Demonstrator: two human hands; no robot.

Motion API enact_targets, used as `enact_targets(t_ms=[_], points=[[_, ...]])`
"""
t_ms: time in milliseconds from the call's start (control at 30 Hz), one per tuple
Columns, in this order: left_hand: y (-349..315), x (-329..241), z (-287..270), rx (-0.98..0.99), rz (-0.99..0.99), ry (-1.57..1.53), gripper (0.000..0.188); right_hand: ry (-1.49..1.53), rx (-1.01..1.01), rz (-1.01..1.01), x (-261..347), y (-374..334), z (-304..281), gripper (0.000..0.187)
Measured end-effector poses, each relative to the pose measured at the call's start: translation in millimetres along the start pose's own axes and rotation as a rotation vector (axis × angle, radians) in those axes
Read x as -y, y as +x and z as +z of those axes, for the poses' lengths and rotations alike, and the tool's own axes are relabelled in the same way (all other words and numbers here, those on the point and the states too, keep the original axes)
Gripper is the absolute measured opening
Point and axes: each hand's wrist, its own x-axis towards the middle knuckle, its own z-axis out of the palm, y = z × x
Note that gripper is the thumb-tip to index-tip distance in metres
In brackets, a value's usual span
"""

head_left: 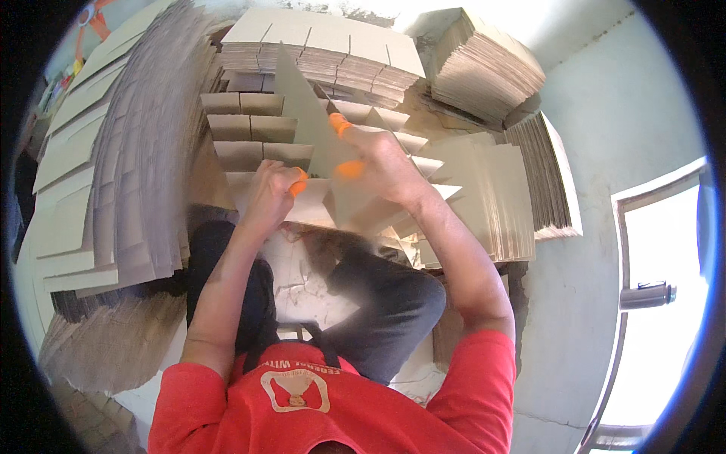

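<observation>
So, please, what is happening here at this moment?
The person's right hand grips a long cardboard sheet, slanting across rows of standing cardboard pieces. The left hand is at the nearest rows. Both hands wear orange finger coverings. Cardboard stacks lie left, right and beyond.

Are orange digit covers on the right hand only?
No, the left hand also wears an orange cover on one digit.
</observation>
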Motion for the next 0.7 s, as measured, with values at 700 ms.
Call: enact_targets(t_ms=[700], points=[[9, -44, 14, 0.407, 0.167, 0.319, 0.078, -1.164, -0.506, 0.612, -107, -190, -55, 0.057]])
